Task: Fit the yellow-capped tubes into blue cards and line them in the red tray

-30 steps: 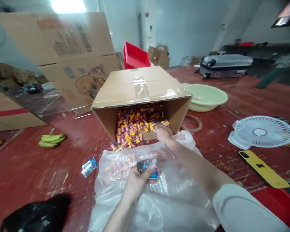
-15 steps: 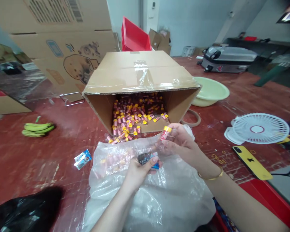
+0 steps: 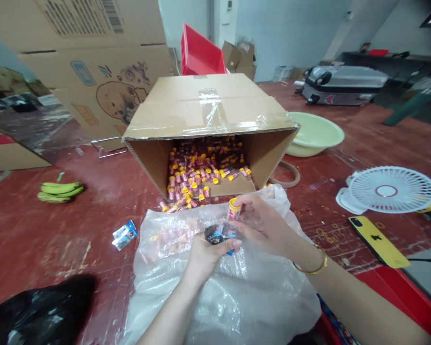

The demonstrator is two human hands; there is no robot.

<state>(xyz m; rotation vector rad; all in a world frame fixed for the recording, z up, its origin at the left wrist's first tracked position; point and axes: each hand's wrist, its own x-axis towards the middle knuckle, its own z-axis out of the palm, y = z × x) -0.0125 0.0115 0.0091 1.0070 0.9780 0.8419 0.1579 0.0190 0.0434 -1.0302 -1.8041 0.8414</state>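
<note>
My left hand (image 3: 204, 254) is closed on a small dark printed packet (image 3: 217, 234), held over a clear plastic bag (image 3: 219, 287) on the red floor. My right hand (image 3: 262, 223) pinches a small tube with a yellow cap (image 3: 233, 209) right beside the packet. Just beyond both hands a cardboard box (image 3: 208, 112) lies on its side with its mouth toward me. Many red tubes with yellow caps (image 3: 197, 175) fill it and spill out at its lower left.
A loose packet (image 3: 124, 235) lies left of the bag, green bananas (image 3: 59, 190) farther left, a black bag (image 3: 39, 311) at bottom left. Right: a pale basin (image 3: 316, 134), white fan (image 3: 388, 189), yellow phone (image 3: 379, 240), suitcase (image 3: 345, 84). Large cartons (image 3: 93, 57) stand behind.
My right hand reached into the box, came back with a yellow-capped tube, and has brought it down next to the packet in my left hand. The view tilted down slightly.
</note>
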